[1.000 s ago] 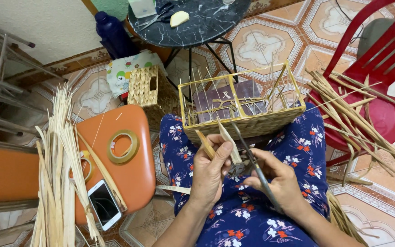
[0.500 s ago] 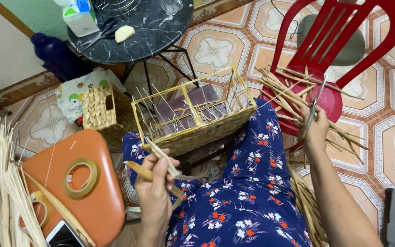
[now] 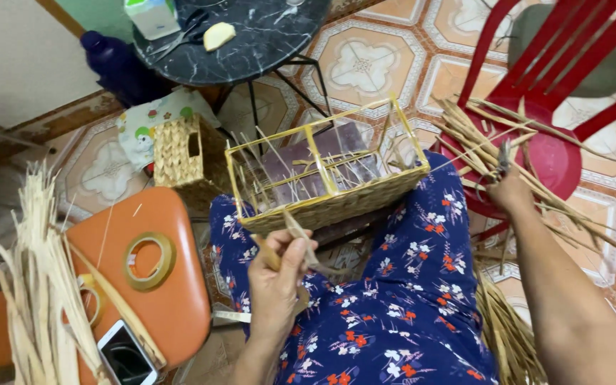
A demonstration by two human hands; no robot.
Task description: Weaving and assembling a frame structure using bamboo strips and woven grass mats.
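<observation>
A half-woven straw basket (image 3: 336, 203) with a yellow wire frame rests on my lap, on the blue flowered cloth (image 3: 393, 299). My left hand (image 3: 276, 281) is just in front of it, closed on a flat straw strip (image 3: 299, 234) and a thin stick. My right hand (image 3: 509, 187) is stretched out to the right, gripping scissors (image 3: 502, 158) over the pile of straw strips (image 3: 493, 146) lying on the red chair (image 3: 557, 153).
An orange stool (image 3: 172, 285) at my left carries a tape roll (image 3: 149, 260) and a phone (image 3: 126, 355). Pale straw bundles (image 3: 37, 285) lie left of it. A small woven box (image 3: 176, 153) and a dark round table (image 3: 265, 36) stand behind.
My right hand left the work on my lap and reached right to the chair with the scissors. My left hand stayed by the basket, holding the strip. The view swung right.
</observation>
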